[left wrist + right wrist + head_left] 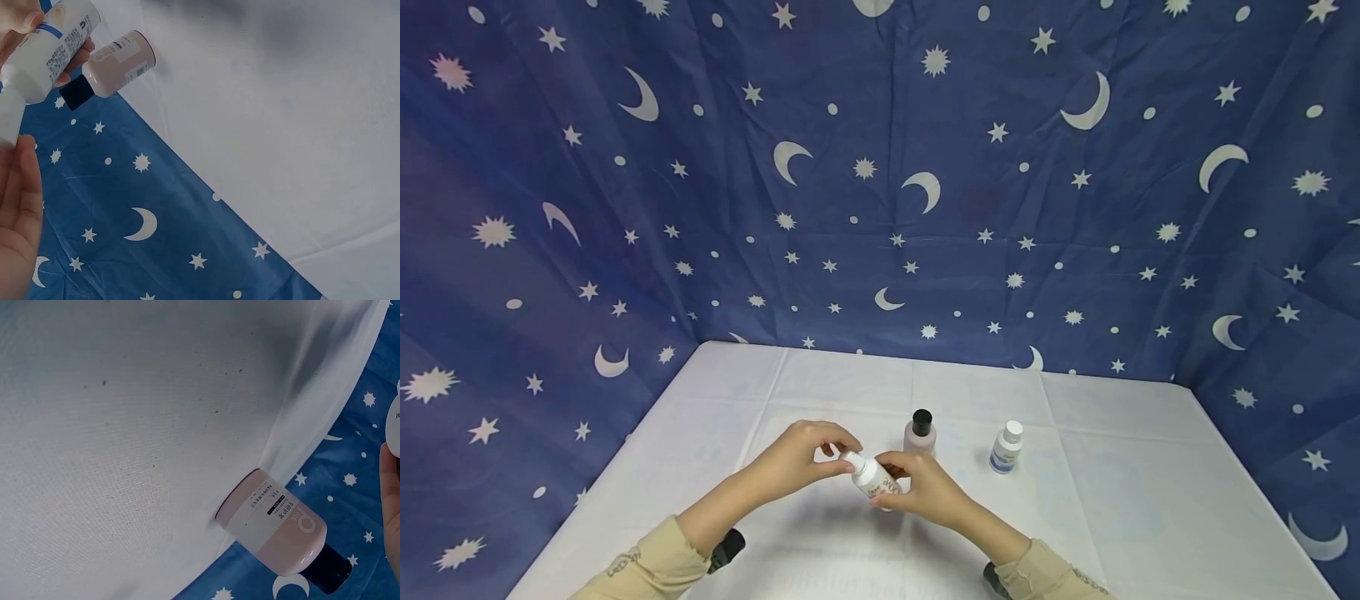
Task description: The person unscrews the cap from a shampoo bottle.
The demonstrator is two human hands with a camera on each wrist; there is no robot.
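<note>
Between both hands a white bottle (871,477) is held tilted above the table, its cap end toward the left. My left hand (811,454) pinches the white cap (11,115) between thumb and fingers. The bottle's body is gripped by my right hand (925,487), thumb in front and fingers behind. Printed text and a blue band show on the bottle in the left wrist view. In the right wrist view only a sliver of it and part of the hand appear at the right edge.
Just behind the right hand stands a pink bottle with a black cap (919,435). Farther right is a small white bottle with a blue label (1006,447), upright. A white cloth covers the table (1150,500); a blue curtain (880,208) with moons and stars surrounds it.
</note>
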